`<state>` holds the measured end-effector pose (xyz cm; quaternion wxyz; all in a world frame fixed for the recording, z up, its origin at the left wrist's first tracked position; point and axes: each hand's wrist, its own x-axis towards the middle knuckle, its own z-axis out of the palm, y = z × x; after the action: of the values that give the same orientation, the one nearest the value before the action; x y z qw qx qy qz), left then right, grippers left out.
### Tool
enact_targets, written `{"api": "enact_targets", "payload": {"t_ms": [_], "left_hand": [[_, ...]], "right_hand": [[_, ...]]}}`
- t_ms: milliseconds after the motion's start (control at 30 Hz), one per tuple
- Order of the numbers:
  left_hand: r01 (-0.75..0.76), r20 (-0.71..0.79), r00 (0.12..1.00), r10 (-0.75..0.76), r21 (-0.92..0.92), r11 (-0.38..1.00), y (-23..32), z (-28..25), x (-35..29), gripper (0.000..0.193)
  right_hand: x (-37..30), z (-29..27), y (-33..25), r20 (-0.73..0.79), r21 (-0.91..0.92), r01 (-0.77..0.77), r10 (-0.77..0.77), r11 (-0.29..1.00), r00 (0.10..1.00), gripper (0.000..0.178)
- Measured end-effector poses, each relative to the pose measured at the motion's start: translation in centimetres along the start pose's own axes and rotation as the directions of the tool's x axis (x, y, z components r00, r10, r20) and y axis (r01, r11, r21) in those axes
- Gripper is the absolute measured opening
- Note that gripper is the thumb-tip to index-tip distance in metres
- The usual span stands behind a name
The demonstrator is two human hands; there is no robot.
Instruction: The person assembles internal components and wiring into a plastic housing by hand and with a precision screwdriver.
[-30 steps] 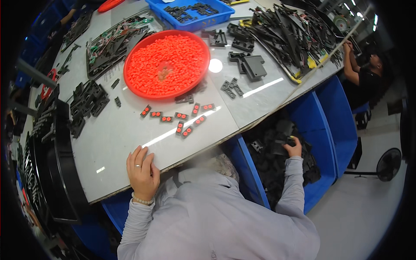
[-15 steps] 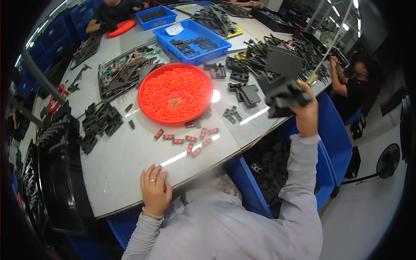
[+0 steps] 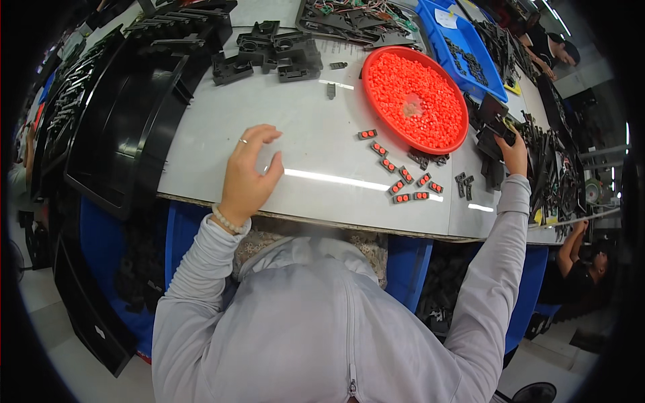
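Observation:
My left hand (image 3: 248, 174), a ring on one finger, is held over the near left of the white table with its fingers apart and nothing in them. At the right my right hand (image 3: 514, 153) grips a black plastic part (image 3: 496, 127), partly hidden among other dark parts beside it. Between the hands, several small dark pieces (image 3: 388, 164) with paired red dots lie in a loose group. Just beyond them stands a round red tray (image 3: 368, 91) full of small red pieces (image 3: 430, 101).
Black moulded parts (image 3: 299, 60) lie at the back left, near a large black panel (image 3: 127, 127). A blue bin (image 3: 494, 91) with dark pieces stands behind the red tray. Below the table edge are blue crates (image 3: 406, 269). Another person (image 3: 571, 262) sits at the far right.
The view has swung left. My left hand has lifted off the table edge and reaches farther over it. My right hand, still gripping a black plastic part, is now beside the parts at the right.

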<state>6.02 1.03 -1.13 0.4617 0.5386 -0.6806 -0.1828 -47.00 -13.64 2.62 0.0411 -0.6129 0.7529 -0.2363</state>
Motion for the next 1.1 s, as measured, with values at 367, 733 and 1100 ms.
{"api": "enact_targets", "payload": {"t_ms": [367, 733, 1100], "left_hand": [[-0.184, 0.078, 0.983, 0.167, 0.465, 0.866, -5.8, 1.0, 15.3, 0.049], [-0.069, 0.327, 0.942, -0.073, 0.402, 0.913, -9.2, 1.2, 20.8, 0.062], [0.161, 0.171, 0.981, -0.086, -0.495, 0.854, -3.0, 1.7, 12.6, 0.056]], "right_hand": [[0.1, 0.5, 0.7, -0.138, -0.020, 0.136, -0.138, 0.990, 0.981, 0.057], [1.5, -3.0, -0.6, 0.177, 0.081, -0.052, 0.037, 0.995, 0.984, 0.089], [4.4, -2.2, -15.6, 0.062, 0.191, 0.439, -0.457, 0.878, 0.887, 0.038]]}}
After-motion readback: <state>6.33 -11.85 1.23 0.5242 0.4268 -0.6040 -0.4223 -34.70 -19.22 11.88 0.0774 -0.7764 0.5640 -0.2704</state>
